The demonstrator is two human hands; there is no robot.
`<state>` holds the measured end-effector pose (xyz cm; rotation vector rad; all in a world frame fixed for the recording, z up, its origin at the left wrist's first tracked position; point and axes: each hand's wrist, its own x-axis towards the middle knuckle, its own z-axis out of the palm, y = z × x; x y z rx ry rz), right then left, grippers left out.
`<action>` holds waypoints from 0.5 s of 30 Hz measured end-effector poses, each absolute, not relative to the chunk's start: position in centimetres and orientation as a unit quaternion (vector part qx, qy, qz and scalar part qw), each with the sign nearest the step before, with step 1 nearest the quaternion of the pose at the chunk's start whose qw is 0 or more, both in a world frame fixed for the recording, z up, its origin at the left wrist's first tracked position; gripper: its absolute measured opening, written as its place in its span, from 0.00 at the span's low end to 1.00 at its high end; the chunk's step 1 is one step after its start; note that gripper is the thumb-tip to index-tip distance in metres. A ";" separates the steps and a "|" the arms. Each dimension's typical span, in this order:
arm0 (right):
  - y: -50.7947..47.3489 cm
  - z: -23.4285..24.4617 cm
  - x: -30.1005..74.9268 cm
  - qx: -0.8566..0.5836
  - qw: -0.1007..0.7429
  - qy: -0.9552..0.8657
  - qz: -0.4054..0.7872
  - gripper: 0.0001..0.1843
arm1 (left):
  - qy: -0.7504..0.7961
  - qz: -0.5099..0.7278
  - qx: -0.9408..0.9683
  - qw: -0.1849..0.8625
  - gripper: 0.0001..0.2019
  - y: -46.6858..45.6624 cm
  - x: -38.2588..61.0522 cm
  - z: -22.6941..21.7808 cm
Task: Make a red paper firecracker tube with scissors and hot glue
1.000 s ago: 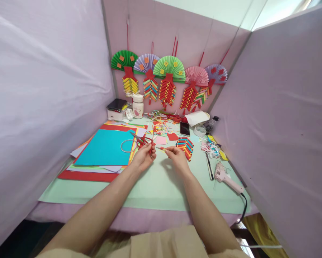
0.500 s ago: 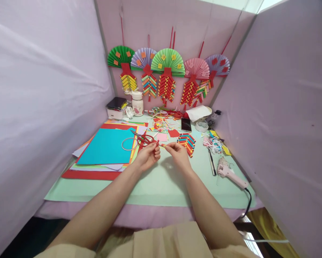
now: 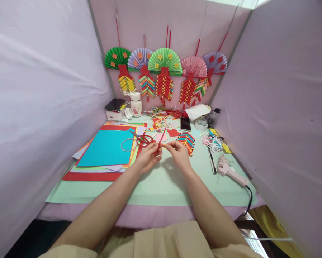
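Paper fans (image 3: 165,61) hang behind the table (image 3: 161,195). The left hand (image 3: 149,156) pinches a thin red cord (image 3: 162,136); the right hand (image 3: 180,156) pinches a small piece (image 3: 163,145), mostly hidden.

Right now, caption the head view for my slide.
Hands close together over the table, a red strip slanting up between them, scissors nearby, five fans behind.

head view | I saw left hand (image 3: 149,156) gripping thin red strand (image 3: 163,134) | right hand (image 3: 179,154) pinched small piece (image 3: 163,145) just beside it | scissors (image 3: 144,141) overlapped paper stack (image 3: 104,148) | glue gun (image 3: 232,172) lay right
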<state>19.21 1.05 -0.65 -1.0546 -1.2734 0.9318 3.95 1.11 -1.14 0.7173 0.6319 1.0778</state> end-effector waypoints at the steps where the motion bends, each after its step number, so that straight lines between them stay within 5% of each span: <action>1: 1.0 -0.6 19.2 -0.450 0.582 -0.548 0.398 0.12 | 0.298 0.498 0.327 0.746 0.13 1.1 3.9 -1.2; 6: 0.8 -0.6 19.2 -0.452 0.576 -0.574 0.367 0.12 | 0.342 0.526 0.343 0.699 0.16 1.4 4.2 -1.8; 15: 0.4 -0.5 18.7 -0.467 0.569 -0.561 0.379 0.13 | 0.452 0.577 0.519 0.439 0.12 1.4 4.6 -2.5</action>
